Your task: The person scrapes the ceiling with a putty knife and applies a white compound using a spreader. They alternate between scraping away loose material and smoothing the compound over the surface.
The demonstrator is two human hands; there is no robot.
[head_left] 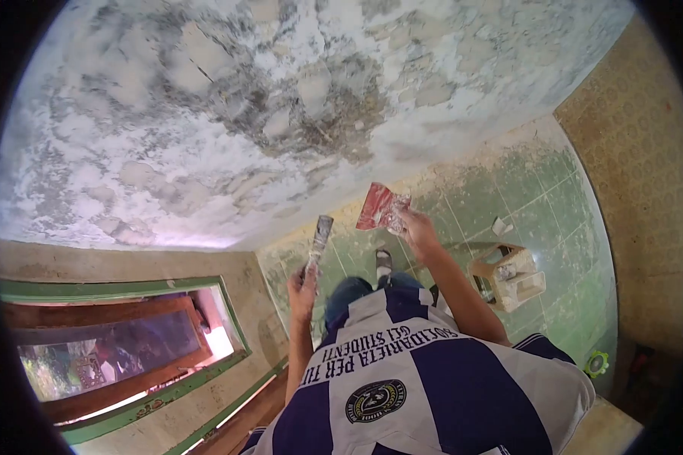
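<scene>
My left hand (303,287) is closed around the lower part of a narrow, plaster-smeared scraper (320,241), whose grey end points up toward the wall. In my right hand (416,229) is a wide red spreader (375,208) with white plaster on it; its broad edge faces left. Both tools are held apart from each other, in front of a stained wall (311,98) with grey, dark and white patches. Neither tool visibly touches the wall.
A wooden stool or crate (486,277) with a pale container (525,288) stands at the right on the green tiled floor (463,205). A green-framed window (228,311) is at the left. My shoe (384,262) shows below. A yellow-green round object (597,364) lies lower right.
</scene>
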